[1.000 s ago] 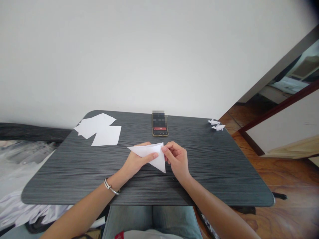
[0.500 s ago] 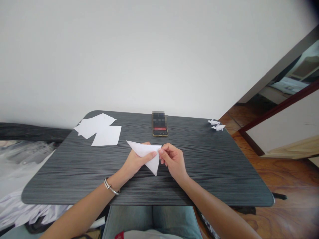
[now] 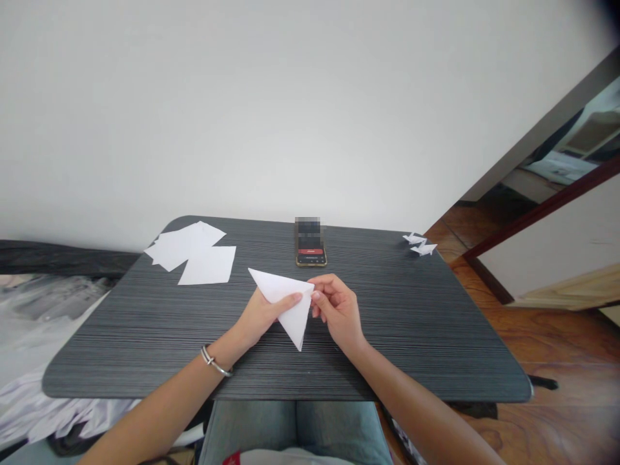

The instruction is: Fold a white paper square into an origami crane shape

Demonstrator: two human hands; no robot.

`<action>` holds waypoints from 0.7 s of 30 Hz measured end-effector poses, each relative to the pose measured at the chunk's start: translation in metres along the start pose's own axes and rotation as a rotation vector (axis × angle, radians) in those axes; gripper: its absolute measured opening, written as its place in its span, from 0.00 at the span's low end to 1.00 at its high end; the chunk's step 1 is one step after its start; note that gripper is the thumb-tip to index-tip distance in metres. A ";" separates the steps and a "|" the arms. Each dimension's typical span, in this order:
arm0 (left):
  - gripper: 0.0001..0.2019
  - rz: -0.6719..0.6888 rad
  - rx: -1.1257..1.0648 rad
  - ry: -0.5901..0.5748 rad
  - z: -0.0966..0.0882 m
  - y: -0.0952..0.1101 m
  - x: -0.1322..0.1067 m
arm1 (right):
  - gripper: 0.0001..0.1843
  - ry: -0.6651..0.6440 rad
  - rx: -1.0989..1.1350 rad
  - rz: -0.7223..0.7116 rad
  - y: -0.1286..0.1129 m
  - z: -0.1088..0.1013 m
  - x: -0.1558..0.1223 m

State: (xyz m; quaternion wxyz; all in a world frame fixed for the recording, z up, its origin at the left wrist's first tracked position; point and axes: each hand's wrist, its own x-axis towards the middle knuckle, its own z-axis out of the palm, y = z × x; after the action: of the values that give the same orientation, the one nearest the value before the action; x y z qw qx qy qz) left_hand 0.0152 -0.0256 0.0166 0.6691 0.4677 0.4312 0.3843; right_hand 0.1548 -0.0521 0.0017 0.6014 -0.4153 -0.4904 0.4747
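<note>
Pinching a folded paper (image 3: 296, 321) from both sides, the two hands sit close together without touching one another, and the white triangle is held up over the near middle of the table (image 3: 421, 342). The left hand (image 3: 259, 318) is clamped on it, thumb laid across the upper face and fingers beneath, I suppose so the layers stay pressed and don't slip. The right hand (image 3: 340, 313) grips the right corner between thumb and fingertips, a finer hold that seems meant for working the edges there. What those fingers do behind the corner I can't see, nor the left fingers under the sheet, nor how many layers there are.

A bracelet (image 3: 213, 362) rings the left wrist. Past the hands lies a phone (image 3: 311, 252), straight ahead, perhaps for easy viewing; its upper screen is blurred out. Loose sheets (image 3: 186, 247) overlap at the far left, within reach but out of the way; their overlap hides the count. Two small folded figures (image 3: 423, 249) rest by the far right corner, apart from the blank sheets, too small to make out fully.
</note>
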 end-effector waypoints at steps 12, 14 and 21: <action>0.13 -0.002 0.019 -0.045 0.000 0.003 -0.001 | 0.05 0.028 -0.015 -0.002 0.001 -0.003 0.001; 0.13 0.002 0.019 -0.058 0.000 0.003 -0.001 | 0.05 0.026 -0.022 -0.010 0.000 -0.003 0.001; 0.12 0.012 0.012 -0.098 0.002 0.006 -0.003 | 0.03 0.014 -0.019 -0.035 0.000 -0.004 0.002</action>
State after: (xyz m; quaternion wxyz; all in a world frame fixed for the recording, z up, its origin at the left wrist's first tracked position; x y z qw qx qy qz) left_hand 0.0152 -0.0269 0.0231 0.6842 0.4926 0.3972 0.3624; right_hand 0.1587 -0.0505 0.0009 0.6091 -0.4156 -0.4978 0.4566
